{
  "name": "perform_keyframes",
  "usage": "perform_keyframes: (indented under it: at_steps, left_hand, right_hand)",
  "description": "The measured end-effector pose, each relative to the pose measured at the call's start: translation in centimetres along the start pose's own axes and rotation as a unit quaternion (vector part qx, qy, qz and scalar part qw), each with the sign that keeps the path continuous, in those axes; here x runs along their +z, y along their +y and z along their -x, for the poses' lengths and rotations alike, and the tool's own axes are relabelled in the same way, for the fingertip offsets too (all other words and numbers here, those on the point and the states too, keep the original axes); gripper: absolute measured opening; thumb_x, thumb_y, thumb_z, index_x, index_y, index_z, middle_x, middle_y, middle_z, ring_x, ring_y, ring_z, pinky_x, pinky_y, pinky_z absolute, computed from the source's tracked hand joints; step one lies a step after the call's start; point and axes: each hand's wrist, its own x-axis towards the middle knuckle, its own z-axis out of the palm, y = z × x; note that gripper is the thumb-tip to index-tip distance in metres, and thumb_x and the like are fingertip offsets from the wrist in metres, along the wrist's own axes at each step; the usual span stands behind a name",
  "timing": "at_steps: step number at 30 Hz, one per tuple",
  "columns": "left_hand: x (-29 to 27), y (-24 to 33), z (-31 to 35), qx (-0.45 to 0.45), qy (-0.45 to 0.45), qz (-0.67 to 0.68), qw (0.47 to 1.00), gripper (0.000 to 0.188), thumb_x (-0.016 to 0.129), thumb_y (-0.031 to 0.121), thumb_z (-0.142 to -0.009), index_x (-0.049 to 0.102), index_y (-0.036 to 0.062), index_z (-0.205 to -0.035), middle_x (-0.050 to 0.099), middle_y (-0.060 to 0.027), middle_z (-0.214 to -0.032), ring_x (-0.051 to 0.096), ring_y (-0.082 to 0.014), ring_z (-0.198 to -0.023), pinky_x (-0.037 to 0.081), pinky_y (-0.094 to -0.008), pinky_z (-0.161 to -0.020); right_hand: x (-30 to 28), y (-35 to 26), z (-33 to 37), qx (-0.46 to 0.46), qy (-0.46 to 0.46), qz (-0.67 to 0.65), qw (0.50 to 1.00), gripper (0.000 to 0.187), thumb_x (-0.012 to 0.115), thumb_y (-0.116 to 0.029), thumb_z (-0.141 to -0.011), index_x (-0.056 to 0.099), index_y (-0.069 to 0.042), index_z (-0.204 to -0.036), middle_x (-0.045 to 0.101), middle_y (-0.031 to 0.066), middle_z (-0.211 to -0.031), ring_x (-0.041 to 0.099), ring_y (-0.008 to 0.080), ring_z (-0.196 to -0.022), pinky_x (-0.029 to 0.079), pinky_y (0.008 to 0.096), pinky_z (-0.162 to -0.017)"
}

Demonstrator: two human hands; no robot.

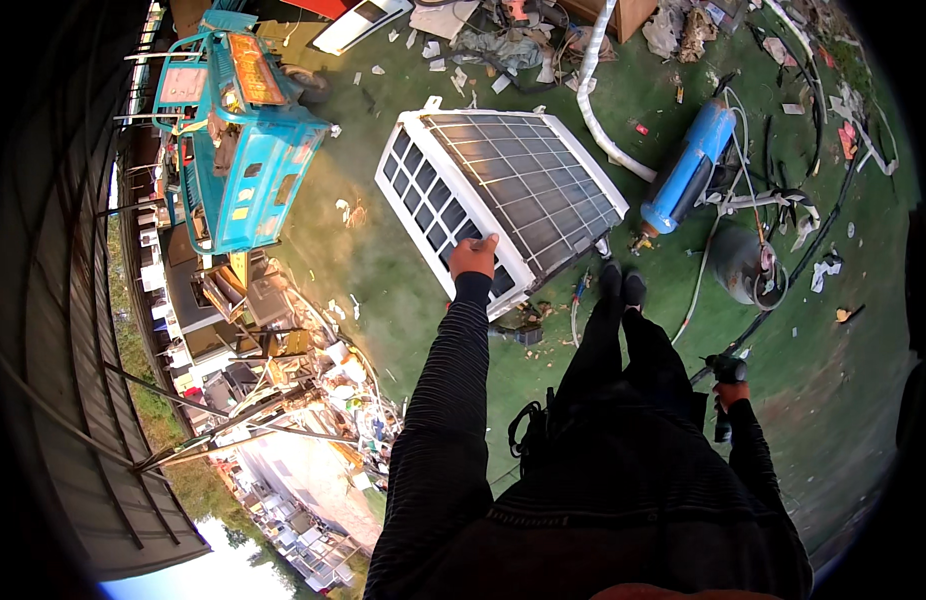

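A white air conditioner outdoor unit point(528, 185) lies on the green floor in front of me, with a wire grid over its dark fins and square openings along its left side. My left hand point(474, 257) is closed on the unit's near white edge, fingers curled over the frame. Low on the right, my right hand point(732, 393) grips a dark cordless drill point(726, 368) by its handle. The drill is held beside my leg, apart from the unit. The fingers of the right hand are partly hidden.
Right of the unit lies a blue gas cylinder point(691, 165) with hoses, beside a grey bucket-like container point(748, 265). A white pipe point(593, 90) curves across the floor. A blue cargo tricycle point(248, 150) stands at the far left, above a scrap heap point(323, 385). Litter covers the far floor.
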Motion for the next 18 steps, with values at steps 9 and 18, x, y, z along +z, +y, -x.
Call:
perform_keyframes:
  at_steps: [9, 18]
  left_hand:
    - [2.8, -1.8, 2.7, 0.033, 0.003, -0.053, 0.998, 0.062, 0.072, 0.058, -0.09, 0.065, -0.0025, -0.077, 0.067, -0.022, -0.074, 0.066, -0.042, -0.075, 0.051, -0.0483, -0.071]
    - [0.1, -2.4, 2.6, 0.082, -0.127, 0.05, 0.987, 0.055, 0.079, 0.05, -0.088, 0.07, -0.0044, -0.081, 0.068, -0.0187, -0.075, 0.065, -0.0348, -0.07, 0.051, -0.0444, -0.069]
  right_hand:
    - [0.5, 5.1, 0.2, 0.102, 0.02, -0.009, 0.995, 0.017, 0.072, -0.009, -0.08, 0.064, 0.005, -0.077, 0.066, 0.0169, -0.064, 0.069, 0.0325, -0.052, 0.057, 0.0478, -0.051]
    - [2.7, -0.1, 1.1, 0.07, 0.035, 0.019, 0.997, 0.019, 0.075, -0.012, -0.077, 0.064, 0.004, -0.077, 0.065, 0.0147, -0.063, 0.067, 0.0294, -0.05, 0.055, 0.0449, -0.05]
